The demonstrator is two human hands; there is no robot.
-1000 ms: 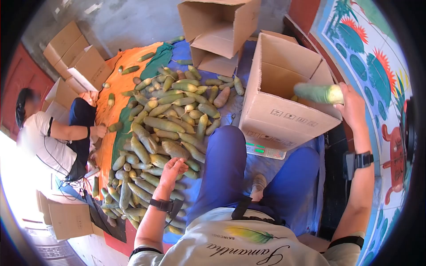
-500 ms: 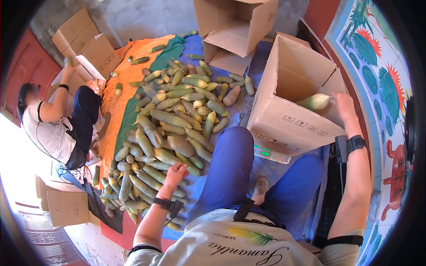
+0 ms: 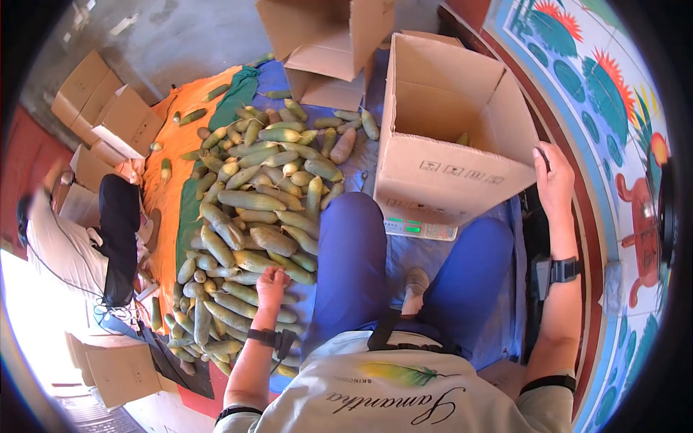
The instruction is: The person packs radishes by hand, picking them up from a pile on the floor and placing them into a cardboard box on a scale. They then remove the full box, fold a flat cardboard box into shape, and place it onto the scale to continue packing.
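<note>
My left hand [image 3: 271, 286] hovers over the near edge of a pile of green radishes [image 3: 271, 240], its fingers curled together with nothing visible in them. My right hand [image 3: 554, 177] is at the right corner of an open cardboard box [image 3: 447, 169], outside its rim. Its fingers are loosely bent and apart, and no radish is in it. Inside the box, part of a radish [image 3: 463, 138] shows; the front wall hides the rest. Beneath the box is a scale with a green-lit display [image 3: 419, 228].
Another person [image 3: 72, 231] sits at the left beside cardboard boxes [image 3: 130, 123]. More open boxes [image 3: 325, 61] stand at the back. The pile lies on orange [image 3: 162, 191], green and blue sheets. A painted tile wall [image 3: 599, 108] runs along the right.
My right hand has let go of the radish it held inside the box and moved out past the rim. My view has turned right. My left hand stays over the pile.
</note>
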